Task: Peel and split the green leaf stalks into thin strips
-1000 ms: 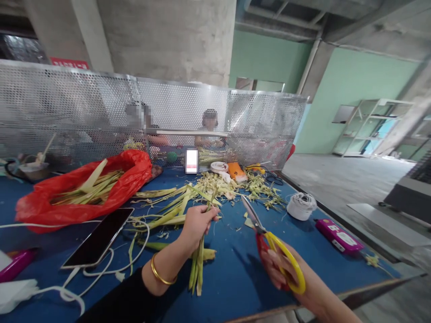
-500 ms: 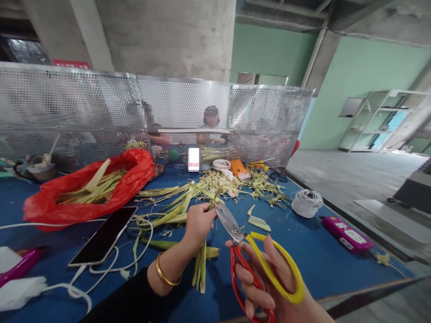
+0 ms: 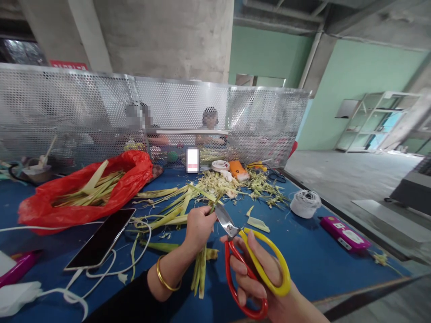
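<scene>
My left hand [image 3: 199, 226], with a gold bangle at the wrist, is closed on a bundle of green-yellow husk strips [image 3: 200, 271] that hang below the fist and poke out above it. My right hand [image 3: 256, 269] holds scissors [image 3: 227, 226] with one red and one yellow handle, fingers through the loops. The blades point up and left, their tips against the strips just above my left thumb. Behind my hands, more loose husk strips [image 3: 175, 216] and a heap of shredded trimmings [image 3: 218, 181] lie on the blue table [image 3: 303, 264].
At left are a red plastic bag [image 3: 134, 179] of husks, a phone [image 3: 103, 240] and white cables. On the right sit a white string roll [image 3: 305, 204] and a purple device [image 3: 344, 234]. Behind a perforated metal screen [image 3: 84, 107], two people sit.
The scissors and my right hand have shifted slightly left, and the handles have come a little closer together. My left hand keeps its hold on the strips.
</scene>
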Motion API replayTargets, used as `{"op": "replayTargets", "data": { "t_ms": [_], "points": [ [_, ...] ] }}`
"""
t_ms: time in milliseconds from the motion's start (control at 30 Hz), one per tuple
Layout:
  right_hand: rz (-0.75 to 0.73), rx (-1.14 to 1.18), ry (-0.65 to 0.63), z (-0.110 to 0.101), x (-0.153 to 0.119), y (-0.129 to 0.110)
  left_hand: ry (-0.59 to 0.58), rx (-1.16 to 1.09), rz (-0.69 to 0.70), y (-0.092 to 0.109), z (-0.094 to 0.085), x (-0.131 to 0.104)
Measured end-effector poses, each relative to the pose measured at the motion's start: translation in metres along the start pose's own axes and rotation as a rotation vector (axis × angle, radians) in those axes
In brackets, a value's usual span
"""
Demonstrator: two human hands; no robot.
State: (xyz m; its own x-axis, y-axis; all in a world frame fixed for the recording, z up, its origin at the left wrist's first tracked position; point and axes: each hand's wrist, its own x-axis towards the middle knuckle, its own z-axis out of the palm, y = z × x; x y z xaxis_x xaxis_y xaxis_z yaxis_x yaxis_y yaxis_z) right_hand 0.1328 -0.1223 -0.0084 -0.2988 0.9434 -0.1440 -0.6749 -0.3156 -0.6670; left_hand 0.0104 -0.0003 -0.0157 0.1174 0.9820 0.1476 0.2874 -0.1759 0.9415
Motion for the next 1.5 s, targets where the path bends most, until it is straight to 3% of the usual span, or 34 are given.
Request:
{"op": "replayTargets", "data": {
  "t_ms": [167, 267, 333, 400, 467, 533, 667, 800, 933, 1100, 1200, 1300, 1400, 1500],
  "points": [
    [-0.063, -0.075, 0.074, -0.001, 0.007, 0.006, -0.034, -0.115, -0.079, -0.003, 0.002, 0.002],
    [-0.151, -0.295, 0.212, -0.01, 0.008, 0.002, -0.076, -0.27, -0.183, -0.002, 0.002, 0.004],
    [-0.19, -0.613, 0.333, -0.025, 0.005, -0.009, -0.098, -0.38, -0.26, -0.001, 0.0, 0.006],
    [-0.244, -1.105, 0.448, -0.045, -0.003, -0.025, -0.099, -0.46, -0.32, 0.0, -0.004, 0.01],
    [-0.293, -1.592, 0.485, -0.067, -0.014, -0.042, -0.085, -0.495, -0.344, 0.002, -0.008, 0.016],
    [-0.243, -1.877, 0.411, -0.084, -0.025, -0.055, -0.079, -0.532, -0.364, 0.006, -0.01, 0.025],
    [-0.157, -2.069, 0.223, -0.101, -0.037, -0.066, -0.07, -0.591, -0.391, 0.017, -0.007, 0.056],
    [-0.237, -2.203, 0.255, -0.097, -0.031, -0.072, -0.072, -0.665, -0.468, 0.025, -0.002, 0.073],
    [-0.412, -2.105, 0.278, -0.071, -0.01, -0.087, -0.133, -0.768, -0.506, 0.029, 0.0, 0.054],
    [-0.583, -1.77, 0.211, -0.013, 0.042, -0.084, -0.153, -0.98, -0.462, 0.041, -0.009, 0.024],
    [-0.498, -1.577, 0.138, 0.007, 0.07, -0.056, 0.001, -1.141, -0.365, 0.043, -0.019, 0.019],
    [-0.348, -1.154, -0.012, 0.004, 0.087, -0.02, 0.091, -1.166, -0.312, 0.037, -0.02, 0.018],
    [-0.219, -0.793, -0.052, -0.006, 0.092, 0.002, 0.042, -1.09, -0.409, 0.029, -0.013, 0.017],
    [-0.126, -0.614, 0.042, -0.009, 0.089, -0.003, -0.069, -0.985, -0.491, 0.022, -0.007, 0.016]
  ]
}}
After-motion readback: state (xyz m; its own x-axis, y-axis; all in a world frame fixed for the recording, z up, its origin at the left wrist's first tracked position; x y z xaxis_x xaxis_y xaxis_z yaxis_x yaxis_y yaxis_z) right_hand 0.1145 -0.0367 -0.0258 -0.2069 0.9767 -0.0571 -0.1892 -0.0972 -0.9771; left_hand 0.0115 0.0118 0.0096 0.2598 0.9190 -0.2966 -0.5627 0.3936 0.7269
